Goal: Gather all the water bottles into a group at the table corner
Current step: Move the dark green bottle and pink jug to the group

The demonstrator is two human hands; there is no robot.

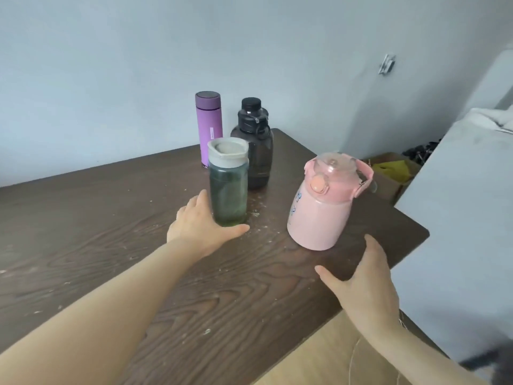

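Bottles: purple bottle (208, 126) and black bottle (254, 145) standing together at worktop (83, 232) corner | left hand (197, 223) is wrapping green bottle (228, 184), nearly there | right hand (363, 282) is spread wide, empty, near tilting pink bottle (324, 207), left to move.

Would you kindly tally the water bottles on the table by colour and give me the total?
Purple: 1, the purple flask
Black: 1, the black jug
Green: 1, the green bottle, with the left hand at its base
Pink: 1, the pink bottle, just beyond the open right hand
Total: 4
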